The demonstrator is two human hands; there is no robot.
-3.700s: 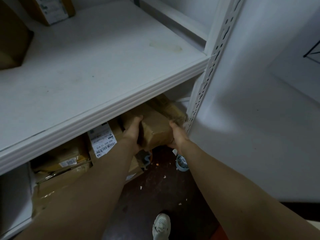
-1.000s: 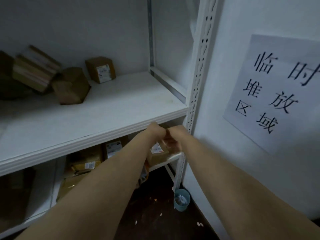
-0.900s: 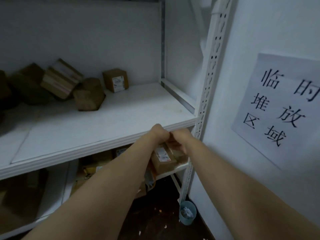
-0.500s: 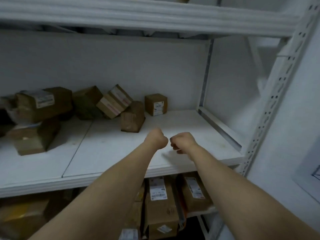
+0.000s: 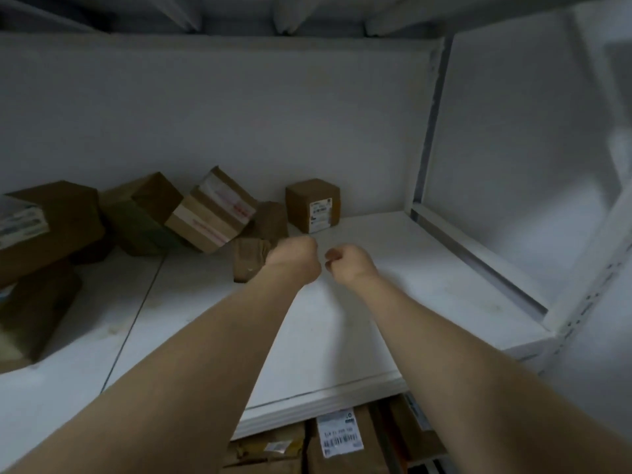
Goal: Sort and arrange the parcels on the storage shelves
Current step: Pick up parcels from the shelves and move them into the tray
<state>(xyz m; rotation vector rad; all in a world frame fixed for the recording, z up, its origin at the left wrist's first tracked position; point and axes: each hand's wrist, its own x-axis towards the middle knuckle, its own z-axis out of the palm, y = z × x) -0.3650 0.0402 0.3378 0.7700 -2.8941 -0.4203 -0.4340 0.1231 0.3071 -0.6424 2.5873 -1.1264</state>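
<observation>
Both arms reach over the white middle shelf [image 5: 393, 302]. My left hand [image 5: 295, 260] and my right hand [image 5: 349, 263] hover side by side above it with fingers curled, holding nothing. Just left of my left hand lies a small brown parcel [image 5: 248, 260]. A cube-shaped cardboard box [image 5: 313, 205] with a white label stands at the back wall beyond the hands. A taped box [image 5: 212, 210] leans tilted against other cardboard parcels [image 5: 143, 210] further left.
More cardboard boxes [image 5: 37, 234] pile at the shelf's left end. On the shelf below, labelled parcels [image 5: 338, 439] stand upright. A perforated white upright [image 5: 588, 302] and the side wall bound the shelf on the right. The upper shelf's underside [image 5: 307, 15] hangs overhead.
Earlier both hands pushed a parcel into the lower shelf, then let go. They rose empty to the middle shelf and since half a second ago moved further in towards the back.
</observation>
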